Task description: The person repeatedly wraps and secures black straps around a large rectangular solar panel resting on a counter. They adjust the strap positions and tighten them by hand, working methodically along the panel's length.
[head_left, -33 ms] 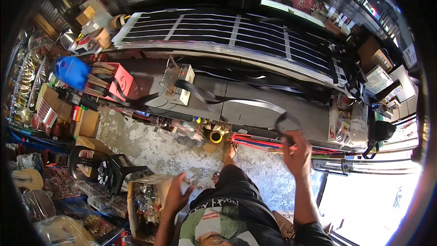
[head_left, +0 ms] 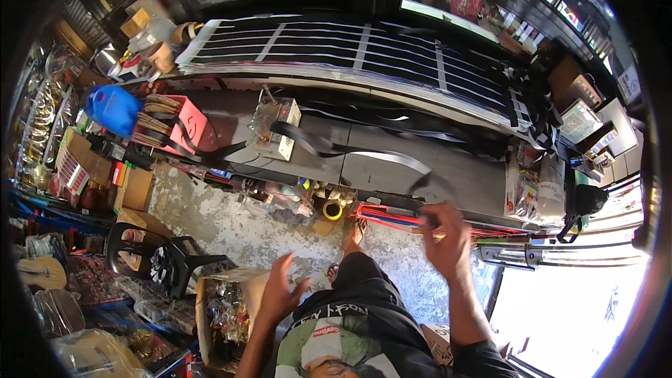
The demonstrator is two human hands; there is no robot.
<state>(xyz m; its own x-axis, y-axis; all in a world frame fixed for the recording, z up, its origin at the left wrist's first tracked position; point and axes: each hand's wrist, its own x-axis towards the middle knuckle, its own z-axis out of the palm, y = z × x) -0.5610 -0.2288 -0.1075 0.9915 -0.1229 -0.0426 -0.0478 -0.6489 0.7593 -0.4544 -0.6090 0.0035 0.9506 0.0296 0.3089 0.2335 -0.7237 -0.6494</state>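
A long black strap (head_left: pixel 381 157) runs along the grey bench (head_left: pixel 392 185), from beside a small metal box-shaped machine (head_left: pixel 278 129) toward the right. Its near end curls down at the bench's front edge, blurred by motion. My right hand (head_left: pixel 448 241) is there, fingers curled and closed on a dark piece that looks like this strap end. Over the floor, close to my body, my left hand (head_left: pixel 278 292) hangs with fingers apart and nothing in it. Left of the machine, a pink container (head_left: pixel 190 126) holds several brown coils, and a black strap loops past it.
A blue jug (head_left: pixel 112 108) stands at the bench's left. Behind, a raised board (head_left: pixel 318 73) carries rows of black strips. An open carton (head_left: pixel 255 283) of wrapped items is near my left arm, beside a black plastic chair (head_left: pixel 185 262). Red strips (head_left: pixel 392 215) lie below the bench edge.
My right hand has shifted slightly left and down, and the strap end near it has moved left. My left hand has moved slightly right and up. The machine has stayed put.
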